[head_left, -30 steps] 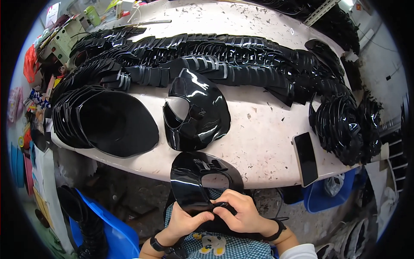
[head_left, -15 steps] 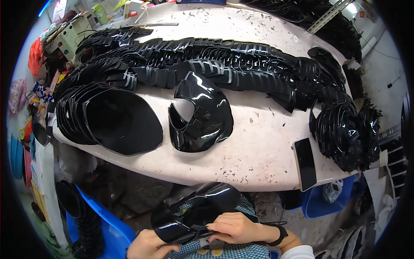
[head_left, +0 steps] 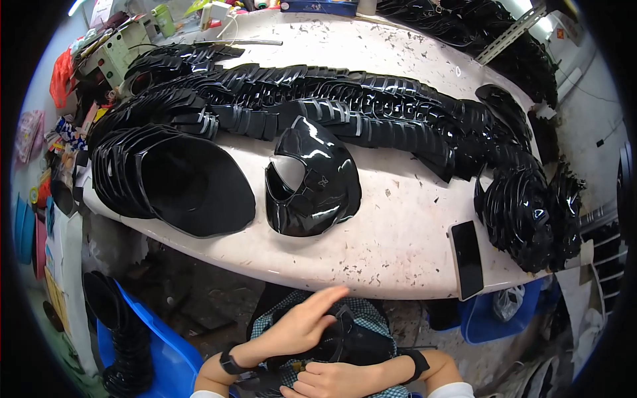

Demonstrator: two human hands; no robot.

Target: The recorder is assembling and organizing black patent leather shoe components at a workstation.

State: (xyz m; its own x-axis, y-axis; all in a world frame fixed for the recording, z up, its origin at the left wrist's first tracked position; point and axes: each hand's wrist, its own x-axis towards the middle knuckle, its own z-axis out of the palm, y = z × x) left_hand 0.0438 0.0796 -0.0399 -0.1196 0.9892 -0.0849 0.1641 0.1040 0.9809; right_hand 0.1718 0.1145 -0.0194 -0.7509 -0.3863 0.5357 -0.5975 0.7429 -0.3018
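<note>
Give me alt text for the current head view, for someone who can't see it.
A person's left hand, fingers extended, is over the lap by a dark piece; the right hand is curled closer to the body, its grip unclear. On the pale table ahead are a shiny cut-out shell, stacked black shells to its left and a phone rightward.

White sleeves [head_left: 454, 391] show at the lower edge, one on each arm, leaving both forearms uncovered, and the left hand [head_left: 306, 325] and right hand [head_left: 323, 380] are bare. Each wrist has a black band — the left band [head_left: 230, 363] with a thicker, squarish section, the right band [head_left: 418, 365] broad and dark all round what can be seen. A finely checked garment [head_left: 373, 310] in blue-green and white covers the lap — much of it hidden.
</note>
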